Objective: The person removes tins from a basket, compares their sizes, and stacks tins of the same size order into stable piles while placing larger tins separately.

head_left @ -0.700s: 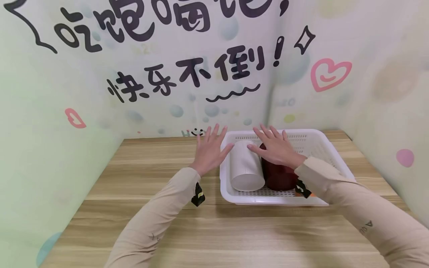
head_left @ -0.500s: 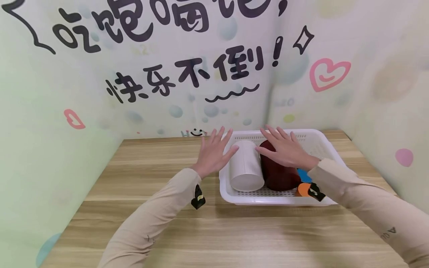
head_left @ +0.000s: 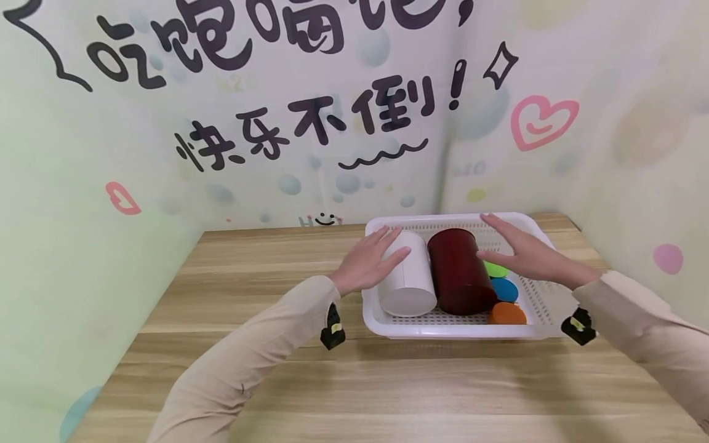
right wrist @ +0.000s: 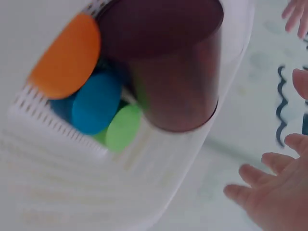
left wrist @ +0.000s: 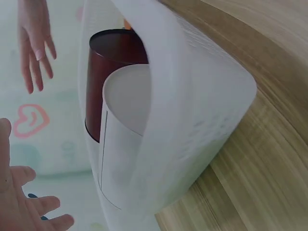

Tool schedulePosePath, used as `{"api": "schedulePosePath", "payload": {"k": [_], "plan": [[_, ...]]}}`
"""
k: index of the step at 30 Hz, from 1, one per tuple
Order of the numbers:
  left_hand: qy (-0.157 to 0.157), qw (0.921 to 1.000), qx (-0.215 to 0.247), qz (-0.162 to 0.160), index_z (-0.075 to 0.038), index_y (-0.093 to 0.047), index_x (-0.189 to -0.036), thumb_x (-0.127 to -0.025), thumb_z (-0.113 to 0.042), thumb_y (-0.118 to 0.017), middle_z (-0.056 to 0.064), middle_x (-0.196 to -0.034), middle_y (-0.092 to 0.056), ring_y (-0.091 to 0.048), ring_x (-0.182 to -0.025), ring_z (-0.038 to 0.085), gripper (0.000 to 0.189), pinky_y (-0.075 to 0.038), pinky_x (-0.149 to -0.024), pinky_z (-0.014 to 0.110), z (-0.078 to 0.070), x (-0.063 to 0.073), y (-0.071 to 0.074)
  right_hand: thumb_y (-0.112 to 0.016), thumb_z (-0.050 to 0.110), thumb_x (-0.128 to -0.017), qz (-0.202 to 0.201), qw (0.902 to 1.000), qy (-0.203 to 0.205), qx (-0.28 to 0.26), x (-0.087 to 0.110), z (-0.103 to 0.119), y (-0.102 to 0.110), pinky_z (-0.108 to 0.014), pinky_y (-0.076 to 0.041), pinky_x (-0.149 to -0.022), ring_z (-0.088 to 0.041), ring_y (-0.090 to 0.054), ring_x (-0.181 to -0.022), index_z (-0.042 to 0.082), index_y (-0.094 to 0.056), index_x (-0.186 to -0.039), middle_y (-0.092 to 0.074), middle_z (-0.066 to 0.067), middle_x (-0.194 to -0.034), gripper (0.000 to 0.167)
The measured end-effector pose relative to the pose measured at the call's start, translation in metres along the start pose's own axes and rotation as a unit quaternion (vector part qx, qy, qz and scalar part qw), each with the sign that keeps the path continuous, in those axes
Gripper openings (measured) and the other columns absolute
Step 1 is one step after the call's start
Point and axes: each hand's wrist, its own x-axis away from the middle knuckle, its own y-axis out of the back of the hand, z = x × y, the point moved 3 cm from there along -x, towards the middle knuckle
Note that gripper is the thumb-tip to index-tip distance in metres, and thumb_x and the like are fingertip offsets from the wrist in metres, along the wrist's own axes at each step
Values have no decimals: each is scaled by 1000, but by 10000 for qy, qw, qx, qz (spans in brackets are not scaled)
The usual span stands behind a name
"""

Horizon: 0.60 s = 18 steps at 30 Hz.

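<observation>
A white plastic basket [head_left: 460, 331] holds a white cylinder [head_left: 408, 271] and a dark red cylinder [head_left: 460, 271], lying side by side. Right of them sit a green round piece [head_left: 496, 269], a blue one [head_left: 504, 290] and an orange one [head_left: 507, 313]. My left hand [head_left: 368, 261], fingers extended, hovers at the basket's left side, partly covering the white cylinder. Over the right half is my right hand [head_left: 523, 252], its thumb apart from the fingers. The right wrist view shows the right hand [right wrist: 279, 187] apart from the dark red cylinder [right wrist: 178, 82]. Neither hand holds anything.
The basket stands on a wood-grain table [head_left: 266, 295], near its back edge. Behind it hangs a pale printed backdrop [head_left: 266, 203] with black lettering and hearts. Bare tabletop extends to the left and in front of the basket.
My right hand has moved right, off the dark red cylinder, uncovering the green, blue and orange pieces. The left hand has shifted a little right, over the white cylinder.
</observation>
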Motion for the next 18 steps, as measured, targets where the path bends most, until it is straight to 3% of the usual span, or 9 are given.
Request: {"api": "schedulePosePath", "payload": {"k": [6,11,18], "plan": [[368,9973,621,134,-20,-22,-142,-92,-50,-31,11,-145,-17,-13,-131,30,59,-19,-101,48,-1,-3,0,-53,36,-88,-242,9984,-478,-183,13,-30,13,-64,-27,-86,-49,-25,-118,4,-7,-142,-16,-28,-140,78],[534,9927,1038,298,-16,-24,-141,-91,-43,-39,11,-142,-23,-17,-130,26,58,-18,-102,45,-2,-11,-2,-51,34,-89,-466,9956,-762,-272,24,-60,22,-65,-26,-85,-51,-26,-115,-1,-14,-139,-21,-30,-136,71],[1155,9779,1604,682,-22,-29,-140,-89,-34,-47,11,-140,-20,-18,-126,31,56,-24,-98,41,-8,-19,-13,-43,26,-94,-76,9947,-1005,-217,34,-86,28,-64,-34,-80,-55,-31,-109,-6,-21,-136,-23,-35,-132,57]]}}
